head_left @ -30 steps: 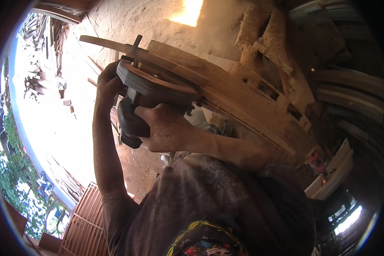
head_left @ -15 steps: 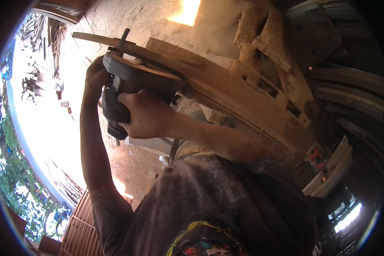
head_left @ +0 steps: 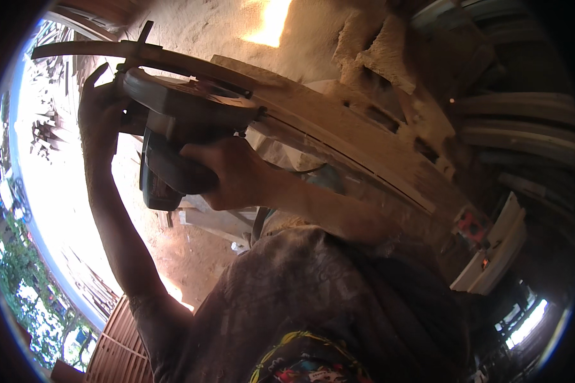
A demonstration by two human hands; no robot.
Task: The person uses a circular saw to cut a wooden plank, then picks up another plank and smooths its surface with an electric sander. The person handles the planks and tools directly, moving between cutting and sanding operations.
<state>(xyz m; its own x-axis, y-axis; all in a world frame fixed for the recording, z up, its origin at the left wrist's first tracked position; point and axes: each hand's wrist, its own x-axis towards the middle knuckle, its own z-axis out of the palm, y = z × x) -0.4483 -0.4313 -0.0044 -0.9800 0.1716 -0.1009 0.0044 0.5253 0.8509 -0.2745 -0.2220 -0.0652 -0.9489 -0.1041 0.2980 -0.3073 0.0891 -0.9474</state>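
My right hand (head_left: 236, 175) is closed around the rear handle of a dark circular saw (head_left: 185, 112). The saw rests against a long, slightly curved wooden plank (head_left: 319, 115). Behind it, a narrow dark slit runs lengthwise along the wood toward the lower right. At the saw's front, my left hand (head_left: 102, 108) bears on the tool; one finger sticks out and the others are partly hidden. A dark metal bar (head_left: 145, 35) crosses the plank's left end by the saw. The blade is out of sight.
Sawdust covers the ground (head_left: 191, 29). Stacked curved boards (head_left: 517, 118) lie at the right, with a red tool (head_left: 471, 225) beside a pale board (head_left: 492, 246) lower down. A slatted wooden piece (head_left: 118, 345) is at the lower left. Scrap wood (head_left: 48, 121) lies in bright light.
The saw and both hands have moved left along the plank, leaving more of the slit behind them. One finger of my left hand now stands away from the saw.
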